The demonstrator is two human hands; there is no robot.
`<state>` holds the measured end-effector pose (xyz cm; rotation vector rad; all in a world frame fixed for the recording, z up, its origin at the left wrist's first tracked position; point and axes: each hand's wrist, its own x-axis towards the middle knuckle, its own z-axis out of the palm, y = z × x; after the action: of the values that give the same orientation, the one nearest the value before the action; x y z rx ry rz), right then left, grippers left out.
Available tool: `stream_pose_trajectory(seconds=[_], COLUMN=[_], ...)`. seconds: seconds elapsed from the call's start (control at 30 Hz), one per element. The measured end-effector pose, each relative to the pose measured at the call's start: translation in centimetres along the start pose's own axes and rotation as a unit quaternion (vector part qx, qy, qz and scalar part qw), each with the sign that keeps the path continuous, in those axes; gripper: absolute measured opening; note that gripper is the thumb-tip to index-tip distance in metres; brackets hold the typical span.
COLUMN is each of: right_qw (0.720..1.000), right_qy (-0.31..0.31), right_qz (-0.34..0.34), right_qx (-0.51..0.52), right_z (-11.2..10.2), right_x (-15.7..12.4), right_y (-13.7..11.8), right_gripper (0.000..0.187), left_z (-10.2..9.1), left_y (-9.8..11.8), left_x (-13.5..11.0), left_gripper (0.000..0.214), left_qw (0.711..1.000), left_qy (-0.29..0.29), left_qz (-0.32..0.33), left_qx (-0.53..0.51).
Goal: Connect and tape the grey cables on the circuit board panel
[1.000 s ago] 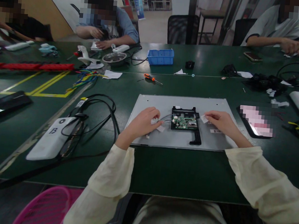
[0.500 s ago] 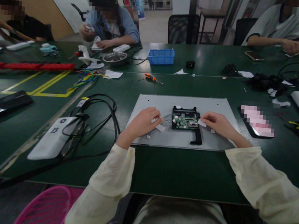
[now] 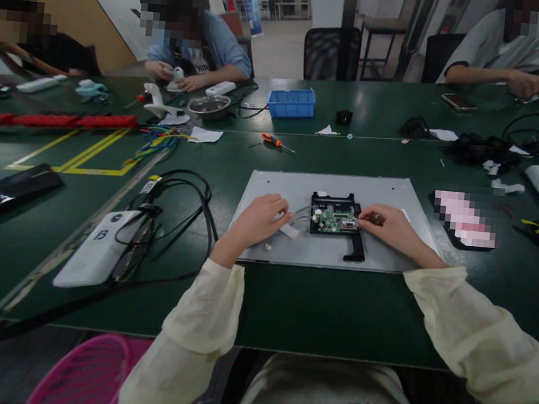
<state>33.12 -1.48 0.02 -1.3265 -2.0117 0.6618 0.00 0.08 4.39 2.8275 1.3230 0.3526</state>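
Left hand: resting beside thin grey cables, grip unclear
Right hand: touching right edge of black plastic frame, grip unclear
Green circuit board: lying between them on flat grey panel

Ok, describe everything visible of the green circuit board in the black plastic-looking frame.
The green circuit board carries pale parts and a silvery connector toward its right. It lies flat in the black plastic-looking frame on a flat grey panel. Grey cables lead to its left side; the right hand has fingertips at its right edge, contact unclear.
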Motion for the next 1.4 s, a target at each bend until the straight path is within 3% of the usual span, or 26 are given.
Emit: stream_pose_trajectory(seconds=[0.33, 0.5, 0.7, 0.87, 1.2, 1.4], right_qw=[0.998, 0.994, 0.987, 0.984, 0.987, 0.984], right_qy=[0.048, 0.06, -0.011, -0.066, -0.052, -0.048], right_qz=[-0.037, -0.089, -0.144, -0.133, -0.119, -0.11], right_qx=[-0.023, -0.024, -0.07, -0.1, -0.099, -0.134], right_z=[0.3, 0.3, 0.2, 0.1, 0.4, 0.5], right_x=[-0.1, -0.3, -0.5, -0.7, -0.9, -0.8], right_y=[0.3, 0.0, -0.6, -1.1, -1.0, -1.2], right_gripper=[0.014, 0.017, 0.042, 0.067, 0.058, 0.063], left_z=[0.0, -0.1, 0.0, 0.1, 0.3, 0.2], left_y=[-0.2, -0.1, -0.2, -0.1, -0.3, -0.3], left_x=[-0.2, -0.2, -0.2, -0.2, -0.2, -0.2], left_gripper=[0.027, 0.026, 0.025, 0.025, 0.025, 0.026], left_qw=[0.999, 0.999, 0.998, 0.998, 0.997, 0.996], left_qy=[0.004, -0.001, -0.013, -0.016, -0.018, -0.02], left_qz=[-0.009, -0.009, -0.01, -0.01, -0.003, -0.002], left_qx=[0.048, 0.049, 0.057, 0.057, 0.077, 0.085])
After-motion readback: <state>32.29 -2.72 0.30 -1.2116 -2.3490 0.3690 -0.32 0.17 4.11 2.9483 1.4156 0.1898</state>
